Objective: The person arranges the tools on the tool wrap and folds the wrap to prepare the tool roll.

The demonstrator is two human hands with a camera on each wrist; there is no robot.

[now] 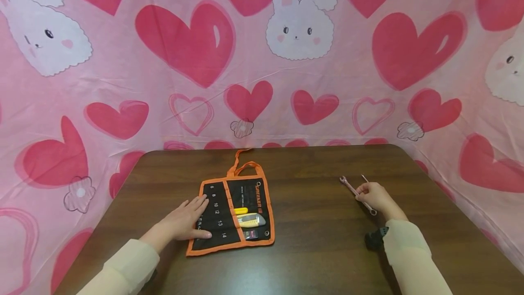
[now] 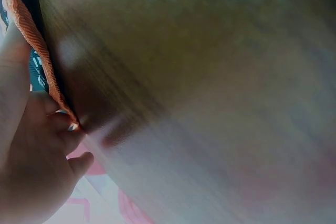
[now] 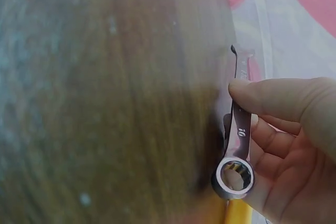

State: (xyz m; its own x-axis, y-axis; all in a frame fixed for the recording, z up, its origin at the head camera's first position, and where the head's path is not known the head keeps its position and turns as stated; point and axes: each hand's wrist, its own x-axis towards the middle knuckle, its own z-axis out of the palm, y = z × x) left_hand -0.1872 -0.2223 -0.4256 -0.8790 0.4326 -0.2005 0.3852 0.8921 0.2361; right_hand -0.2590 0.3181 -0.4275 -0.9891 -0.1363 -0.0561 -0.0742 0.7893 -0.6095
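My left hand (image 1: 186, 220) rests with straight fingers on the left side of a black tool roll (image 1: 219, 204) with orange edging. In its pockets sit a yellow-handled item (image 1: 241, 211), a yellow and grey utility knife (image 1: 251, 220) and a small flat pack (image 1: 250, 234). Farther right, my right hand (image 1: 375, 197) pinches a shiny combination wrench (image 3: 240, 129) between thumb and fingers, its ring end nearest me. A thin metal shaft (image 1: 364, 178) pokes out past that hand. Beneath the wrench's ring end shows something yellow (image 3: 239, 212); whether it is held, I cannot tell.
Everything lies on a dark wooden table (image 1: 303, 208). Orange straps (image 1: 245, 165) trail from the roll toward the far edge. A pink cloth with hearts and rabbits (image 1: 262, 67) hangs behind and at both sides. A small black device (image 1: 374, 239) sits at my right wrist.
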